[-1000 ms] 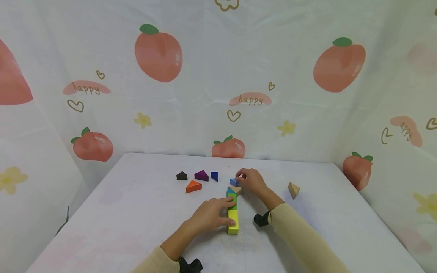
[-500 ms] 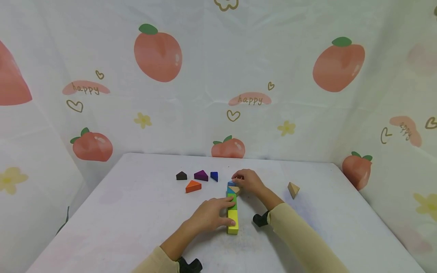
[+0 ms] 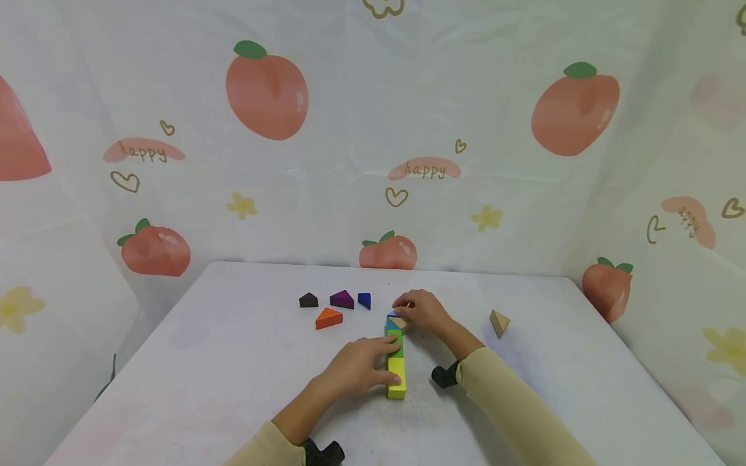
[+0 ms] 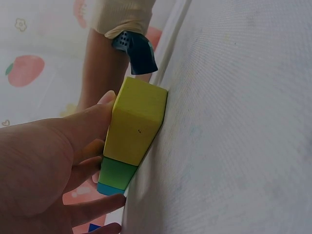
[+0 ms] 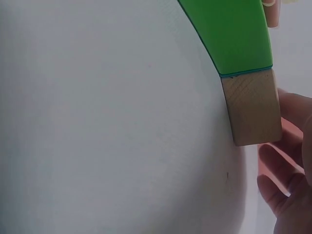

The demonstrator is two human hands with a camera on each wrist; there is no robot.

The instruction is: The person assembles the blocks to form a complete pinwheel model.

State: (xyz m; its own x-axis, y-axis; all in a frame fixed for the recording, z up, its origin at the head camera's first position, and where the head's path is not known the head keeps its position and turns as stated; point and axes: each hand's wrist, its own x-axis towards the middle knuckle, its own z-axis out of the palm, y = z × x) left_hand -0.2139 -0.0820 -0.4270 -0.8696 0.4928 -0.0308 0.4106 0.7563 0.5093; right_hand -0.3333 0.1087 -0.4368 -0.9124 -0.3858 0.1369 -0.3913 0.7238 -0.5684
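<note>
Nearest my head view, a black wrist mount (image 3: pixel 325 453) sits at the person's left cuff, and beyond it the left hand (image 3: pixel 355 369) reaches in from the side, fingers spread and fairly straight. It grips nothing: the thumb lies on the bright yellow rectangular block (image 3: pixel 397 366) and the fingertips lie over the green rectangular block (image 5: pixel 239 39) behind it. I judge the light downward touch is there to steady the row against being nudged, since the two blocks meet end to end on the white table (image 3: pixel 233 369).

At the green block's far end lie a teal triangular block (image 3: pixel 392 325) and a plain wooden triangular block (image 3: pixel 401 323), slanted faces together, seemingly so the pair completes a squared end. Just behind them is a light blue block (image 3: pixel 394 314), mostly covered by the right hand (image 3: pixel 427 312). Its fingers are bent over the piece; I cannot tell whether they pinch it or merely rest against it.

Well apart on the right stands a plain wooden wedge (image 3: pixel 499 323); on the left lies an orange triangular block (image 3: pixel 329 318). Farther back, a black block (image 3: pixel 308 300), a purple triangular block (image 3: pixel 342 299) and a dark blue triangular block (image 3: pixel 364 300) wait apart, perhaps spaced for easy picking. Behind everything hangs a peach-printed white curtain (image 3: pixel 350 97).
</note>
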